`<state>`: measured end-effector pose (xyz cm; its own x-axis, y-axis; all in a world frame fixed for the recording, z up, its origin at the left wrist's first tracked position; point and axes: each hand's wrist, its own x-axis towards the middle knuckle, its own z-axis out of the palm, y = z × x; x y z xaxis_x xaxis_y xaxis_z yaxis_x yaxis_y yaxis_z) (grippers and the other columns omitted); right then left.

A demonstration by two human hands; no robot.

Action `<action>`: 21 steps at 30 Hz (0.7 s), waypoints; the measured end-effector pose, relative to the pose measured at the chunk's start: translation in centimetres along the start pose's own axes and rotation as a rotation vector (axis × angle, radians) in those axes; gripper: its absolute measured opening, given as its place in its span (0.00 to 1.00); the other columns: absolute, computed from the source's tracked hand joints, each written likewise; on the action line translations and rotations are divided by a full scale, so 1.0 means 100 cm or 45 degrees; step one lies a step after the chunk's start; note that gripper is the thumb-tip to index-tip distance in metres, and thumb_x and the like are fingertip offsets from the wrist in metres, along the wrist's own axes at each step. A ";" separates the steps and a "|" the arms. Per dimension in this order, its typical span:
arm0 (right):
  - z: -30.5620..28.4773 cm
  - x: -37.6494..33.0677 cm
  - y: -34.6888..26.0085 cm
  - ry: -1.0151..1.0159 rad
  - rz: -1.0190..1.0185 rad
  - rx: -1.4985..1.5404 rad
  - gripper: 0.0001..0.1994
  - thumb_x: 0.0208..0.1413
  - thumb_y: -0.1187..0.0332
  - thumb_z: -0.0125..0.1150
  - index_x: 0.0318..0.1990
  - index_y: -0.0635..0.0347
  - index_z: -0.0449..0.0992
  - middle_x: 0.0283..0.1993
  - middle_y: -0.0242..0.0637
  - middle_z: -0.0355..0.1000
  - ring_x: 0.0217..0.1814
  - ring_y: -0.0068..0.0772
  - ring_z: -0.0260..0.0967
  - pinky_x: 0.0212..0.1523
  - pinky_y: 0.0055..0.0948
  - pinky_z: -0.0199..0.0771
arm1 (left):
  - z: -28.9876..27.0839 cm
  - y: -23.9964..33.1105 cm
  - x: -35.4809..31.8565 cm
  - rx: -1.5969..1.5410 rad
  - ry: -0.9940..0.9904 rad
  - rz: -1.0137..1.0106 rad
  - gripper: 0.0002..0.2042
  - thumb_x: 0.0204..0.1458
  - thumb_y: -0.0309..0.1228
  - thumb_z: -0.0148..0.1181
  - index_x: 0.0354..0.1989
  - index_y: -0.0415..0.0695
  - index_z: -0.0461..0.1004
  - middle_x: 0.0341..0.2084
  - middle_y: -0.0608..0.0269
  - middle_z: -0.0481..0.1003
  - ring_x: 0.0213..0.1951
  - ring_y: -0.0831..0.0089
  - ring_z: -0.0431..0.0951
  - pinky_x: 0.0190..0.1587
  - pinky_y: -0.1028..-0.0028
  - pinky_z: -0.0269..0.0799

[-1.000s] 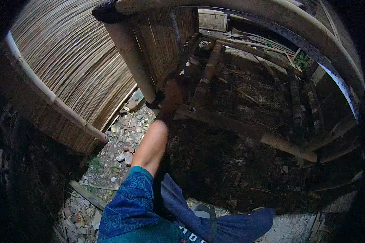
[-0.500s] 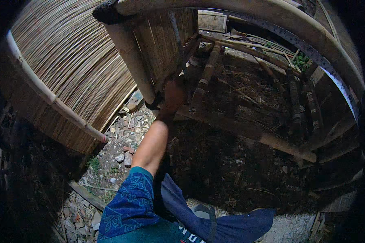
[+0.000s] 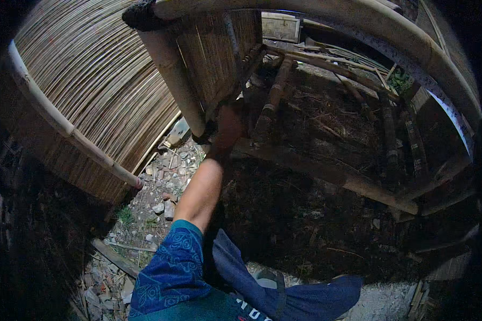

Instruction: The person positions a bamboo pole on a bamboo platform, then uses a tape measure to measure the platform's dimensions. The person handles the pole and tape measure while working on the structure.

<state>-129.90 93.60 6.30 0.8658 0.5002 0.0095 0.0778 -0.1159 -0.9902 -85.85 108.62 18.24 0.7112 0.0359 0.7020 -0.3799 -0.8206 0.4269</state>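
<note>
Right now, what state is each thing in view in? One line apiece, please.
Bamboo post: meets the top rail at a dark corner
Left hand: shadowed, near the post's lower end; grip unclear
Pale strip: extended along the top rail
Slatted panel: partly lit, partly shaded
Rubble: loose, lit
Sleeve: short, forearm bare

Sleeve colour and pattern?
Sleeve: blue with swirling teal line pattern, shown best in the head view.

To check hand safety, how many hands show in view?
1: the left hand, in shadow, beside the lower end of the thick bamboo post. The right hand isn't visible, perhaps hidden.
</note>
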 end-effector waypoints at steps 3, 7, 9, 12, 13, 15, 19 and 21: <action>0.007 -0.002 -0.004 0.011 -0.016 0.132 0.28 0.75 0.68 0.50 0.79 0.63 0.56 0.83 0.47 0.53 0.83 0.39 0.52 0.82 0.32 0.50 | -0.019 -0.021 -0.005 0.286 0.031 0.086 0.20 0.60 0.39 0.62 0.57 0.41 0.78 0.51 0.39 0.80 0.52 0.36 0.79 0.56 0.45 0.73; -0.019 0.005 -0.035 0.105 0.250 0.316 0.27 0.72 0.64 0.52 0.76 0.60 0.62 0.79 0.47 0.60 0.79 0.46 0.58 0.79 0.40 0.56 | -0.035 0.071 0.009 -0.082 0.004 -0.096 0.18 0.62 0.33 0.56 0.59 0.40 0.78 0.52 0.34 0.78 0.56 0.37 0.77 0.59 0.49 0.72; -0.023 0.003 -0.038 0.099 0.253 0.338 0.26 0.71 0.63 0.53 0.74 0.59 0.63 0.76 0.47 0.61 0.77 0.46 0.60 0.77 0.40 0.58 | -0.046 0.089 0.012 0.033 -0.048 -0.035 0.19 0.62 0.33 0.56 0.59 0.39 0.77 0.53 0.33 0.78 0.56 0.36 0.77 0.59 0.49 0.71; -0.013 0.000 -0.037 0.017 0.190 0.339 0.25 0.70 0.61 0.55 0.70 0.59 0.66 0.73 0.46 0.63 0.72 0.45 0.62 0.73 0.40 0.60 | -0.043 0.034 0.000 0.205 0.110 0.208 0.22 0.60 0.38 0.62 0.60 0.39 0.76 0.51 0.39 0.79 0.50 0.37 0.79 0.52 0.46 0.75; -0.014 0.000 -0.035 0.017 0.179 0.328 0.24 0.70 0.60 0.56 0.69 0.58 0.67 0.71 0.46 0.64 0.71 0.45 0.62 0.72 0.41 0.61 | -0.040 0.037 0.000 0.105 0.080 0.125 0.22 0.60 0.38 0.62 0.59 0.39 0.76 0.51 0.39 0.79 0.50 0.37 0.79 0.52 0.47 0.75; -0.016 -0.001 -0.033 0.016 0.161 0.316 0.23 0.69 0.58 0.57 0.67 0.58 0.69 0.69 0.45 0.66 0.68 0.45 0.64 0.70 0.41 0.63 | -0.036 0.037 0.000 -0.026 0.018 -0.011 0.22 0.60 0.37 0.61 0.59 0.38 0.77 0.52 0.39 0.79 0.52 0.36 0.78 0.53 0.47 0.74; -0.017 0.000 -0.036 0.005 0.126 0.223 0.22 0.67 0.55 0.60 0.63 0.57 0.72 0.64 0.44 0.69 0.62 0.44 0.67 0.65 0.42 0.66 | -0.031 0.033 0.007 -0.015 -0.052 -0.085 0.22 0.61 0.35 0.58 0.61 0.38 0.76 0.56 0.32 0.77 0.57 0.31 0.76 0.59 0.45 0.71; -0.028 0.001 -0.044 0.033 0.108 0.094 0.22 0.66 0.53 0.61 0.60 0.56 0.74 0.61 0.43 0.70 0.59 0.44 0.68 0.63 0.42 0.67 | -0.028 0.044 0.008 -0.035 -0.023 -0.035 0.23 0.60 0.36 0.59 0.62 0.40 0.76 0.56 0.32 0.76 0.56 0.30 0.76 0.58 0.45 0.72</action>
<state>-128.74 91.80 11.03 0.8804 0.4687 -0.0719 -0.0318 -0.0930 -0.9952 -88.65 106.62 22.30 0.7322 0.0473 0.6795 -0.3763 -0.8034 0.4615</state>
